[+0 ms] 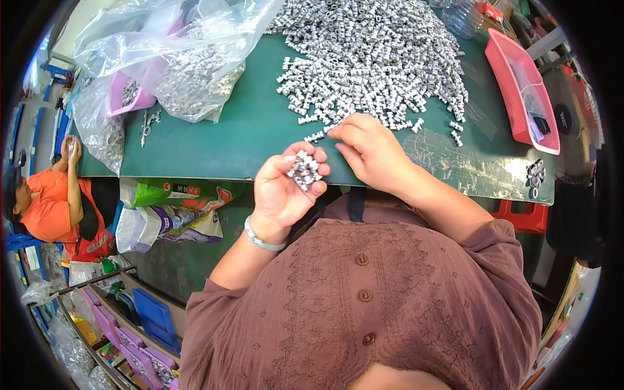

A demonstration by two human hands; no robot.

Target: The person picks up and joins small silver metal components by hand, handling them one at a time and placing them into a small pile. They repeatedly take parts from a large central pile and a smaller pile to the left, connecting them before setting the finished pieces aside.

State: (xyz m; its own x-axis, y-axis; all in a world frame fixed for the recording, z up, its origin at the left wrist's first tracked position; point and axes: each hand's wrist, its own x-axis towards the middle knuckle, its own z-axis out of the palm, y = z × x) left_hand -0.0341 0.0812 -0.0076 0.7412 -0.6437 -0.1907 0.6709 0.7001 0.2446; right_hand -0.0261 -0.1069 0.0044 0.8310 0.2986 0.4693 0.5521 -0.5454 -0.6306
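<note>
Small ridged silver metal parts [304, 171] fill the cupped palm of my left hand [281, 188], with its fingers curled around them. This hand is in front of the table's near edge. My right hand [372, 153] is over the green table at the near edge of a big heap of the same metal parts [374, 65]. Its fingers are bent, with the tips down beside a few loose parts [314, 137]. Whether anything sits between those fingertips is hidden.
Clear plastic bags of parts [201, 78] and a purple bin [127, 94] stand at the left of the table [214, 146]. A pink basket [520, 91] lies at the right. Sacks [175, 218] lie below the table edge. A person in orange [52, 205] works at far left.
</note>
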